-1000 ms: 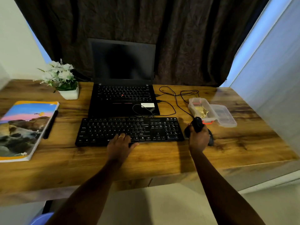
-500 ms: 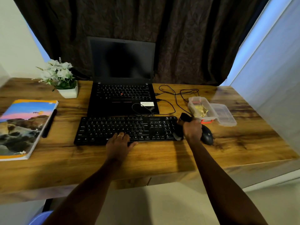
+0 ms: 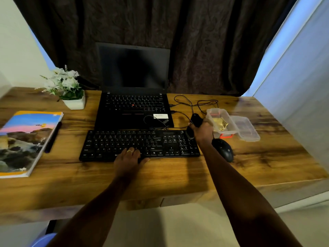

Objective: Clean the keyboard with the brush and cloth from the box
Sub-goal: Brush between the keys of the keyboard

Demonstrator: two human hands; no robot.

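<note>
My right grip (image 3: 203, 131) has carried the brush (image 3: 195, 119) from beside the mouse (image 3: 223, 149) onto the keyboard (image 3: 142, 145). A second ago it was off the right end. Now it sits at the far right corner, above the number keys, with the bristle end pointing down towards them. My fingers are curled tight round the black handle. My left grip (image 3: 129, 157) has not moved: it lies flat on the near edge of the keyboard, fingers relaxed and holding nothing, pinning the board to the counter (image 3: 178, 175). I judge that brushing is just starting and the wiping has not begun.

The yellow cloth (image 3: 220, 124) is untouched in the clear box (image 3: 210, 113), just right of my brush hand. The lid (image 3: 247, 129) lies beside the box.

By count there is one keyboard, one brush, one cloth, one box, one lid and one mouse. There is also one laptop (image 3: 133, 106) behind the keyboard, one book (image 3: 26, 141) with one pen (image 3: 53, 138) along its edge, one potted plant (image 3: 69, 88), and a tangle of cables (image 3: 194, 104) I cannot count.
</note>
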